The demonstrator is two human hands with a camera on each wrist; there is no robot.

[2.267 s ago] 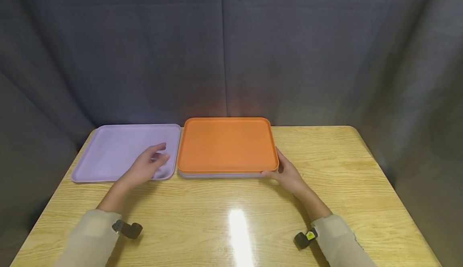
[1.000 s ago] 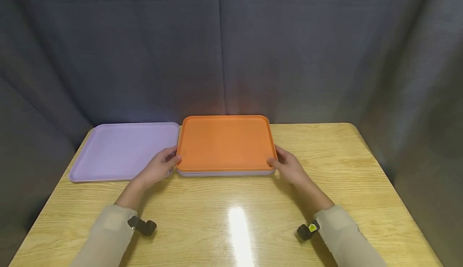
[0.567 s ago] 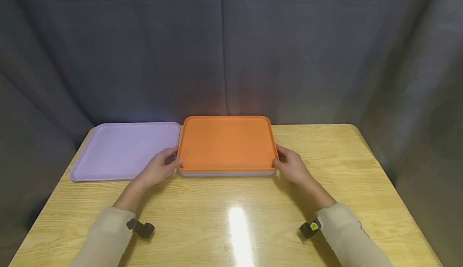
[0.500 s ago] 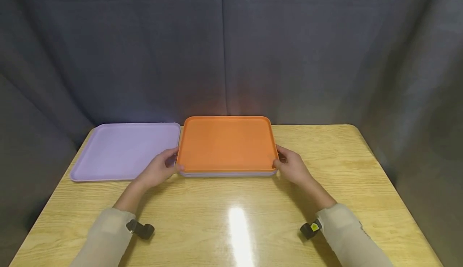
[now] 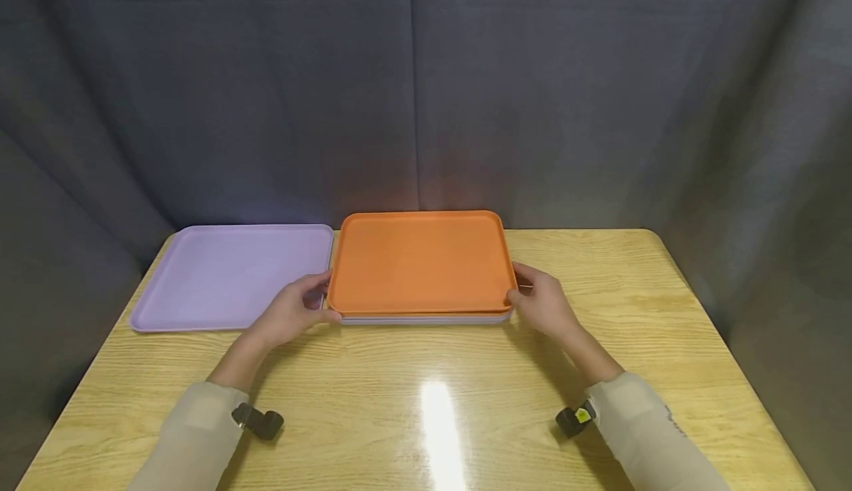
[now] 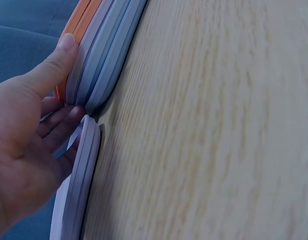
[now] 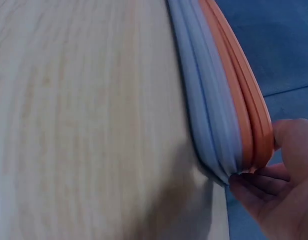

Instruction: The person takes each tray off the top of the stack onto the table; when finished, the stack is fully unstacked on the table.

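Both hands grip the top orange tray (image 5: 419,262), left hand (image 5: 293,315) and right hand (image 5: 542,302) at opposite edges, above stacked lilac trays (image 5: 426,320) on the worktop (image 5: 426,402).

At lower right, the right hand (image 7: 281,192) pinches stacked orange trays (image 7: 243,115) above lavender trays (image 7: 206,120) on the wooden table (image 7: 84,125).

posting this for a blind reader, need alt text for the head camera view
Two hands grip the short sides of an orange tray atop a stack of trays: left hand at its left edge, right hand at its right. A lilac tray lies to the left on a wooden table, with a dark curtain behind.
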